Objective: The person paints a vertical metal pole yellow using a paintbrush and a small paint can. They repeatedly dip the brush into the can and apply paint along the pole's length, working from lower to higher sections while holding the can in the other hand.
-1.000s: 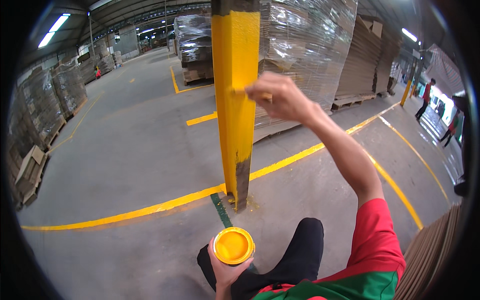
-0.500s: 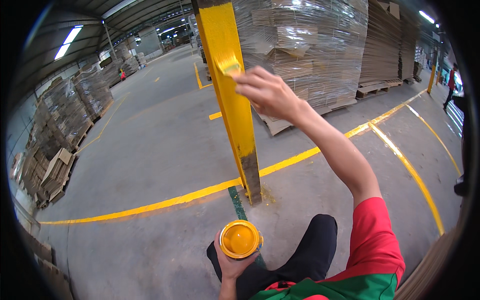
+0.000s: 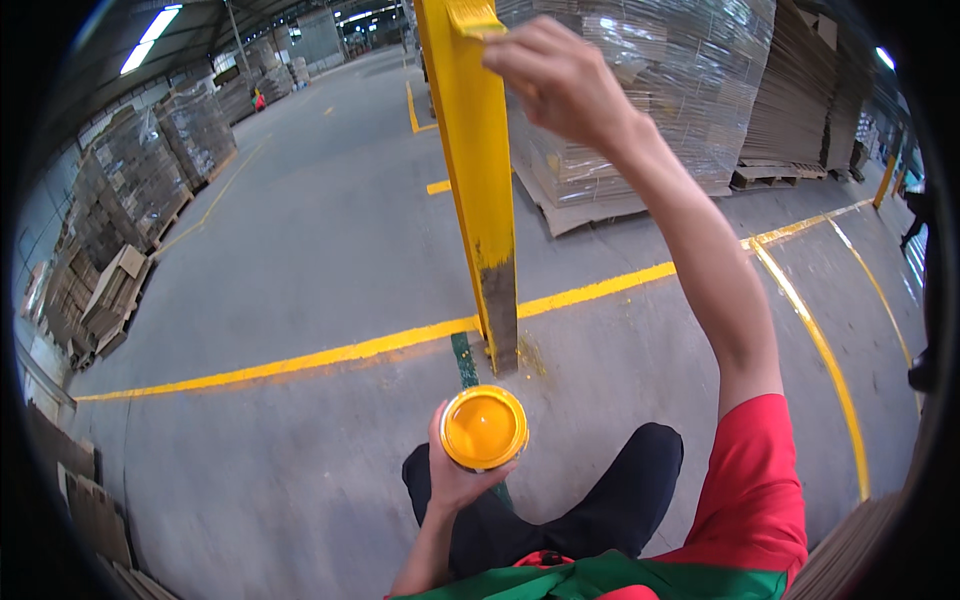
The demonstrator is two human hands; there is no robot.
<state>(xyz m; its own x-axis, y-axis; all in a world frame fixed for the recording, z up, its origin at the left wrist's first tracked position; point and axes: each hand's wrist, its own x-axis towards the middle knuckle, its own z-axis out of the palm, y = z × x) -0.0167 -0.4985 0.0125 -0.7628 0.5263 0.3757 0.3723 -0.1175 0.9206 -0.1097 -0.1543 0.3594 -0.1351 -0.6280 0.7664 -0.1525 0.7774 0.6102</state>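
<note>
My left hand (image 3: pixel 457 470) is closed around an open can of yellow paint (image 3: pixel 484 428), held upright low in front of me. Up at the top, my right hand (image 3: pixel 560 80) grips a paintbrush (image 3: pixel 474 18), its handle mostly hidden by the fingers. The yellow-coated bristles rest against the upper part of a steel post (image 3: pixel 470 150). Yellow paint covers most of that post; its lowest stretch, just above the floor, is bare grey-brown with a ragged paint edge.
Film-wrapped cardboard stacks (image 3: pixel 660 110) stand on pallets behind the post, with more wrapped stacks (image 3: pixel 120 180) at far left. A yellow floor line (image 3: pixel 330 355) passes the post's foot, and paint spots (image 3: pixel 532 355) lie beside it. Part of a person (image 3: pixel 915 220) shows at far right.
The view has tilted downward, so the post and right hand sit higher in it. My right hand has slid the brush along the post's face; the paint can stays in my left hand.
</note>
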